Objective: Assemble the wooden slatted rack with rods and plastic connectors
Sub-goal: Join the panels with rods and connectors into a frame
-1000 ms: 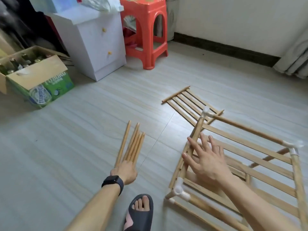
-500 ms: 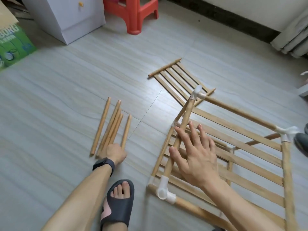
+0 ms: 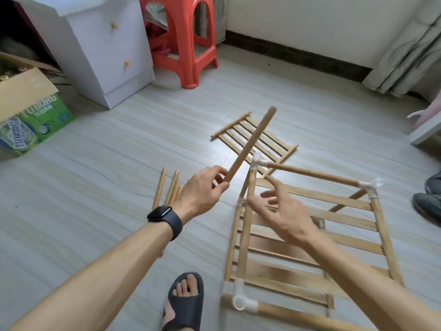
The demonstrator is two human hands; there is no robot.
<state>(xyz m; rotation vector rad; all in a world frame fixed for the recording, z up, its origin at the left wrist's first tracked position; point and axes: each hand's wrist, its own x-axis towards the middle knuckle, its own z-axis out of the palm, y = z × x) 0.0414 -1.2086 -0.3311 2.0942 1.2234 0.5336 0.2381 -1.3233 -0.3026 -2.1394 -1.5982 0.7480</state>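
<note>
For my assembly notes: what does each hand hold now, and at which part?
The left hand grips one wooden rod at its near, lower end. The right hand is open and holds nothing.

— What's along the top?
— White drawer cabinet [image 3: 95, 51] upper left, red plastic stool [image 3: 188, 44] beside it, white wall [image 3: 322, 22] with dark skirting [image 3: 298, 54].
— And right?
— Grey curtain [image 3: 410, 56]; pale plank floor [image 3: 95, 175] throughout.

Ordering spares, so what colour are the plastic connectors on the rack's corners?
The plastic connectors are white, clearest in the head view at the near corner.
</note>
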